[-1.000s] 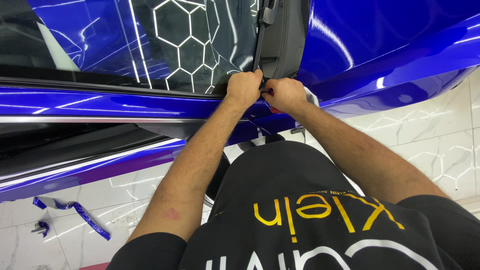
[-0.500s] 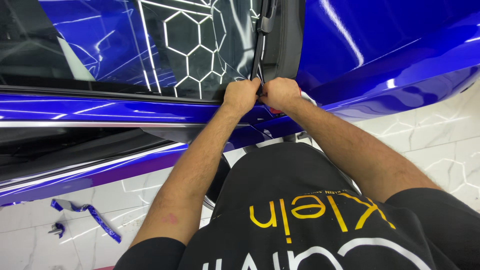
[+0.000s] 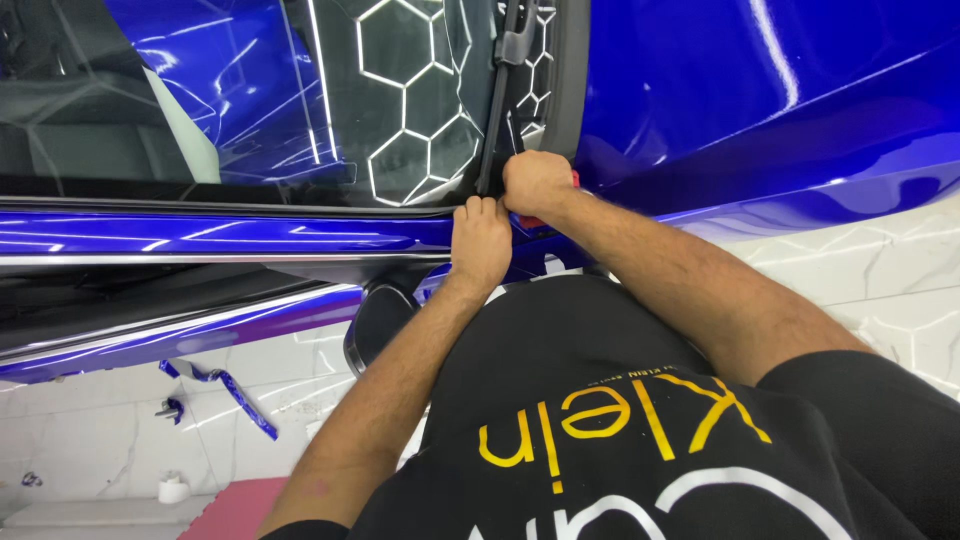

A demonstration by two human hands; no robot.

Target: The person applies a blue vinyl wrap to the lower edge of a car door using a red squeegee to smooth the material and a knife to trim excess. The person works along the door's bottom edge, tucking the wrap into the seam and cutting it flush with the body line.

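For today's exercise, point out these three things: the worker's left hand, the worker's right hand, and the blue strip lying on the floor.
left hand point(image 3: 481, 243), head view, on the back of the hand.
right hand point(image 3: 537, 181), head view, on the knuckles.
blue strip point(image 3: 235, 393), head view, on its middle stretch.

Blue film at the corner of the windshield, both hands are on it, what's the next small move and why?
Probably a short press along the edge: the right hand is fisted over a small red tool beside the black pillar trim, and the left hand pins the glossy blue film just below the glass. Both sit at the same corner, so the film there likely needs tucking in.
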